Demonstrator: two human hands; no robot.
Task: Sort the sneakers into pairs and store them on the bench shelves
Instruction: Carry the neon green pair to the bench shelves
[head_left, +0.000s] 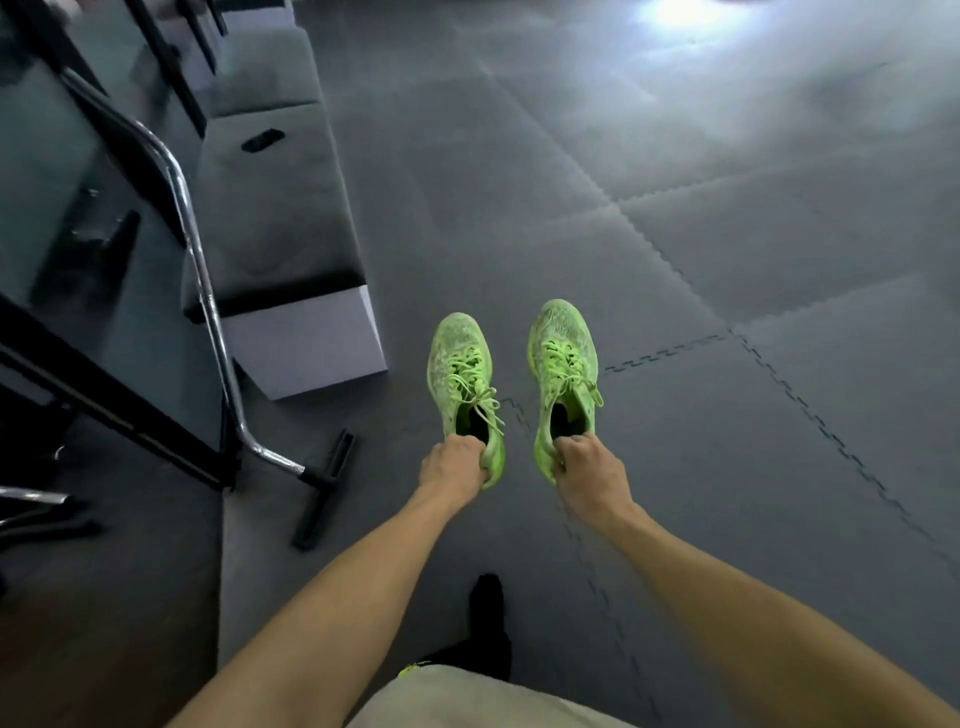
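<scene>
Gripping one neon-green sneaker each by the heel, the left hand (451, 467) holds the left sneaker (465, 382) and the right hand (589, 475) the right sneaker (563, 371), seemingly above the floor mat (727, 260), near the bench (275, 208).

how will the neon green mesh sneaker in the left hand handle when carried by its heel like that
The neon green mesh sneaker probably feels light, since the left hand holds it by a heel pinch. Its collar looks soft and may crumple. The loose laces could dangle and snag.

Two neon-green laced sneakers hang side by side, toes toward twelve o'clock: left sneaker (464, 382) and right sneaker (563, 371), each pinched at its heel, apart, above the floor.
</scene>
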